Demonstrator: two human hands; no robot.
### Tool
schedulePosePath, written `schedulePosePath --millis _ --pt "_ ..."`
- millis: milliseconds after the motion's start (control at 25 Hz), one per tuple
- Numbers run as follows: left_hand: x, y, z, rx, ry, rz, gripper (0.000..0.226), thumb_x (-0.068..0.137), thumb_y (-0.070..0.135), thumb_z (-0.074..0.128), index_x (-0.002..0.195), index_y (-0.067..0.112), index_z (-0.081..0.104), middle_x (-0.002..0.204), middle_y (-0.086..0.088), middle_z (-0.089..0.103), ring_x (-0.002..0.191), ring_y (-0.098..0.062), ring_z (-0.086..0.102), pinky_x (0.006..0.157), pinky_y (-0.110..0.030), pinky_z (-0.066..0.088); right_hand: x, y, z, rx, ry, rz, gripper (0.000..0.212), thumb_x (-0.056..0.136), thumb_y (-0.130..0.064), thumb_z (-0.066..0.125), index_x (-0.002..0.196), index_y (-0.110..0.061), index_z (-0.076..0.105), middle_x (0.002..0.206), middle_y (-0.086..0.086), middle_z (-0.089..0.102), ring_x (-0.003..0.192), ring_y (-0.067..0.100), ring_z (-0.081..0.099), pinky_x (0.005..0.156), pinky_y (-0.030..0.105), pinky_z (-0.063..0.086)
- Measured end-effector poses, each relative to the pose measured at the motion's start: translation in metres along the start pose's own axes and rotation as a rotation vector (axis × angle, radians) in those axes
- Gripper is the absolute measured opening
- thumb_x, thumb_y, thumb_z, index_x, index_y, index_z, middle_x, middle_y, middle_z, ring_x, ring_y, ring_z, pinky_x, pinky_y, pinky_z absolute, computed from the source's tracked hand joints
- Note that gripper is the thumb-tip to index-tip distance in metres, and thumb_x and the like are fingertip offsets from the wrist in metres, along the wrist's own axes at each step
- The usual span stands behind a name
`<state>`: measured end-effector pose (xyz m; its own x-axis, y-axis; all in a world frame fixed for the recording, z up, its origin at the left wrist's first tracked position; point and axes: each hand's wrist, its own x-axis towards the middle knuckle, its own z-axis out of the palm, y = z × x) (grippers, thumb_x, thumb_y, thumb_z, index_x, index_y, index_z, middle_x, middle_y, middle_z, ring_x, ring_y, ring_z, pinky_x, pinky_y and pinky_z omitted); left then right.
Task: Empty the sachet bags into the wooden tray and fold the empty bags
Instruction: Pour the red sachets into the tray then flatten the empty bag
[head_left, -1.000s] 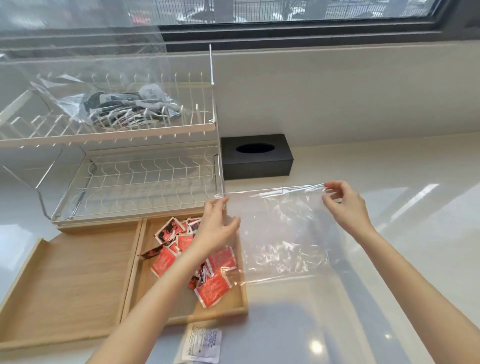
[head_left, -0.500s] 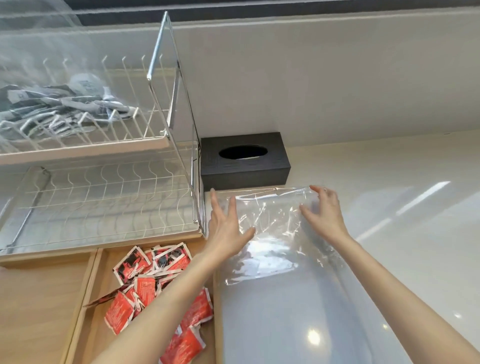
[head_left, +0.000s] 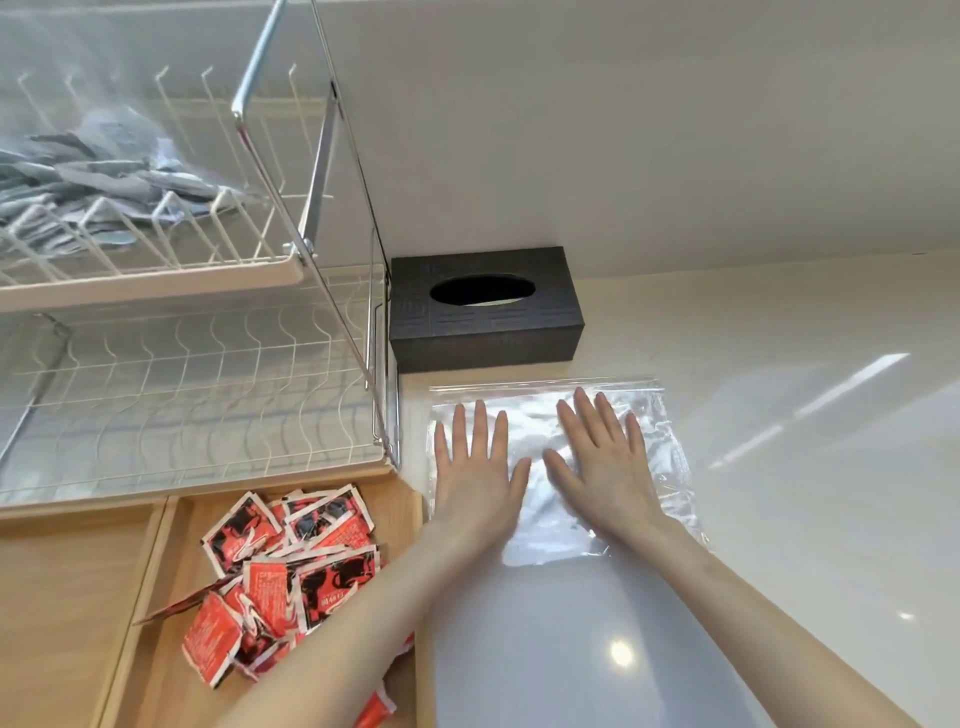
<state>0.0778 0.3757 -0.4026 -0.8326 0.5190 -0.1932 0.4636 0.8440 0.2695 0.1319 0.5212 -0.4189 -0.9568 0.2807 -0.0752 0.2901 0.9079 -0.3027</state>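
The empty clear plastic bag (head_left: 660, 447) lies flat on the glossy white counter (head_left: 805, 493), just in front of the black tissue box (head_left: 485, 309). The left hand (head_left: 475, 475) and the right hand (head_left: 605, 460) press on it with spread, straight fingers. Red sachets (head_left: 283, 577) lie in the wooden tray (head_left: 156, 597) beside.

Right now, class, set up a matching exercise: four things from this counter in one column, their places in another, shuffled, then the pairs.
Things:
1. clear bag
2. red sachets
3. tissue box
4. grey packets

Places:
A. on the upper rack shelf
B. against the wall
C. flat under both hands
D. in the wooden tray

Pairs: 1-C, 2-D, 3-B, 4-A
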Motion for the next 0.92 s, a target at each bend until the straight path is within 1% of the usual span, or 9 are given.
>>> schedulePosePath --millis 80,200,320,400,520,680,920 --pt "0.002 -0.003 0.007 0.036 -0.02 -0.026 0.063 0.093 0.048 0.013 0.144 0.018 -0.009 0.155 -0.007 -0.016 0.14 -0.027 -0.022 0.111 -0.048 -0.017 0.003 0.0 0.003 -0.033 0.007 0.0 0.061 0.093 -0.049 0.026 0.146 -0.027 0.007 0.158 -0.004 -0.003 0.144 0.013 -0.011 0.114 0.039 -0.013" --pt "0.004 -0.005 0.01 0.047 -0.014 -0.023 0.063 0.093 0.049 0.013 0.144 0.019 -0.008 0.156 -0.006 -0.014 0.141 -0.026 -0.02 0.111 -0.049 -0.015 0.004 0.0 0.004 -0.066 0.007 -0.002 0.061 0.093 -0.049 0.025 0.146 -0.027 0.006 0.158 -0.004 -0.002 0.144 0.014 -0.01 0.114 0.04 -0.012" --pt "0.006 -0.005 0.004 -0.006 -0.007 -0.011 0.064 0.092 0.049 0.021 0.145 0.019 0.002 0.157 -0.006 -0.006 0.142 -0.026 -0.014 0.112 -0.05 -0.011 0.003 -0.002 -0.002 -0.026 -0.004 -0.001 0.061 0.093 -0.047 0.029 0.146 -0.025 0.009 0.158 -0.003 -0.001 0.144 0.015 -0.009 0.114 0.04 -0.011" --pt "0.006 -0.005 -0.002 -0.05 0.034 -0.004 0.063 0.091 0.047 0.027 0.145 0.018 0.009 0.157 -0.005 0.0 0.143 -0.026 -0.01 0.113 -0.049 -0.008 0.002 -0.005 -0.008 0.003 0.021 -0.003 0.062 0.092 -0.044 0.036 0.146 -0.024 0.013 0.158 -0.002 0.001 0.144 0.015 -0.007 0.114 0.041 -0.011" --pt "-0.002 -0.007 -0.014 -0.057 0.076 0.022 0.063 0.091 0.045 0.033 0.144 0.018 0.014 0.157 -0.006 0.005 0.143 -0.025 -0.006 0.114 -0.046 -0.006 -0.001 -0.016 -0.02 0.015 0.034 -0.013 0.062 0.091 -0.041 0.041 0.145 -0.025 0.015 0.158 -0.002 0.003 0.145 0.013 -0.005 0.115 0.04 -0.009" --pt "-0.027 -0.016 -0.035 -0.051 0.062 0.044 0.061 0.09 0.044 0.034 0.143 0.018 0.017 0.156 -0.008 0.009 0.144 -0.024 -0.001 0.114 -0.044 -0.003 -0.018 -0.038 -0.04 0.034 0.03 -0.042 0.062 0.092 -0.041 0.041 0.145 -0.025 0.015 0.158 -0.002 0.006 0.145 0.013 -0.003 0.115 0.039 -0.006" --pt "-0.091 -0.038 -0.07 -0.064 0.146 0.027 0.059 0.091 0.043 0.034 0.142 0.018 0.02 0.155 -0.008 0.015 0.143 -0.024 0.007 0.115 -0.043 0.003 -0.066 -0.08 -0.061 0.024 0.048 -0.082 0.062 0.092 -0.041 0.041 0.145 -0.024 0.015 0.158 -0.002 0.006 0.145 0.014 0.0 0.115 0.038 -0.005"
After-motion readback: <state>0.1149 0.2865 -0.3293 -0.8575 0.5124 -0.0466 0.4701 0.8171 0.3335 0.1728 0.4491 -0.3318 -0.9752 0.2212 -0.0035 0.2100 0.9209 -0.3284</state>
